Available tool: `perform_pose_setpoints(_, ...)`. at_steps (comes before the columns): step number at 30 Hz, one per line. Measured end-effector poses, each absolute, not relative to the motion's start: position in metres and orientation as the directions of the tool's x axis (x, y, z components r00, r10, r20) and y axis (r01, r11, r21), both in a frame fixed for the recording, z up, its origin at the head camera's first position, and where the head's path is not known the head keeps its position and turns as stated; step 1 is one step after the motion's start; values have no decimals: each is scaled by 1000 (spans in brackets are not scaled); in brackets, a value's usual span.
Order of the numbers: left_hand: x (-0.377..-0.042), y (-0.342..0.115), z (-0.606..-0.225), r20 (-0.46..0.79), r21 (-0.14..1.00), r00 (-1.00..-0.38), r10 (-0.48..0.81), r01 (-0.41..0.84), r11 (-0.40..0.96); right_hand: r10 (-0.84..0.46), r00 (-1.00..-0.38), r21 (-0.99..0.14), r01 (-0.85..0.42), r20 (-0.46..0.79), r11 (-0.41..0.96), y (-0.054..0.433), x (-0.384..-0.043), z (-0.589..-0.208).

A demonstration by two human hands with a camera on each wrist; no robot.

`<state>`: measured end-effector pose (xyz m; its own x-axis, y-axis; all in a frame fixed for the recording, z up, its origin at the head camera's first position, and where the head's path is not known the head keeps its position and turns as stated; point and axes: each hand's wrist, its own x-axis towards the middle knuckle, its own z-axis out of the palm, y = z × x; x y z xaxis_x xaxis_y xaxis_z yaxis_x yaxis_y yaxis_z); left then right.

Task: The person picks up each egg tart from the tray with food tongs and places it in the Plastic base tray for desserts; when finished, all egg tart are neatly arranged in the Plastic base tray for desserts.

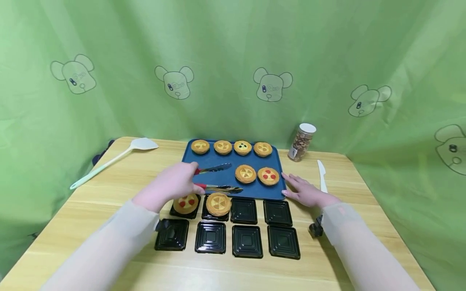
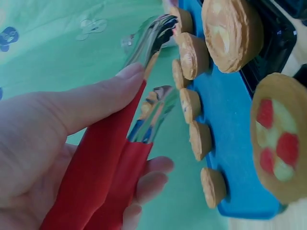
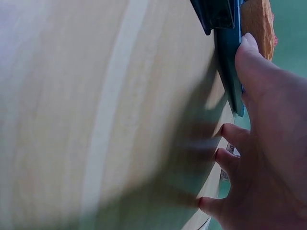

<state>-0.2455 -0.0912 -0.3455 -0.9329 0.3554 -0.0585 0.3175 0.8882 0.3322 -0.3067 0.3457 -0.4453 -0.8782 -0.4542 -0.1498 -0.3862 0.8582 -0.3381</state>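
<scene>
My left hand (image 1: 177,182) grips a pair of metal tongs with red handles (image 2: 108,163), thumb on one arm and fingers behind the other. The tips of the tongs (image 1: 223,188) are spread apart over the left part of a blue tray (image 1: 214,161), with nothing between them. Just below them, an egg tart (image 1: 218,204) sits in a black square plastic holder; to its left, a tart with red pieces (image 1: 185,204) sits in another. With its thumb at the tray's edge, my right hand (image 1: 303,191) rests at the right side, other fingertips on the table (image 3: 115,120).
Several tarts (image 1: 242,148) line the tray's back, and two more, one topped with red (image 1: 268,176), sit at its right. Black holders (image 1: 246,241) stand in two rows in front. A white spatula (image 1: 143,144) lies left; a jar (image 1: 301,142) and white knife (image 1: 322,173) are right.
</scene>
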Motion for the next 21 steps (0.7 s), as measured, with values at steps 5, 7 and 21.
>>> perform_pose_setpoints(5, -270, -71, -346, -17, 227, -926, 376, 363, 904, -452, -879, -335, -385, -149, 860, 347, -306, -445)
perform_pose_setpoints(7, -278, -64, -346, -12, 195, -926, 378, 368, 909, -454, -879, -338, -387, -147, 858, 346, -307, -445)
perform_pose_setpoints(21, -304, -34, -360, -10, 141, -917, 398, 393, 909, -450, -880, -337, -381, -156, 861, 347, -307, -445)
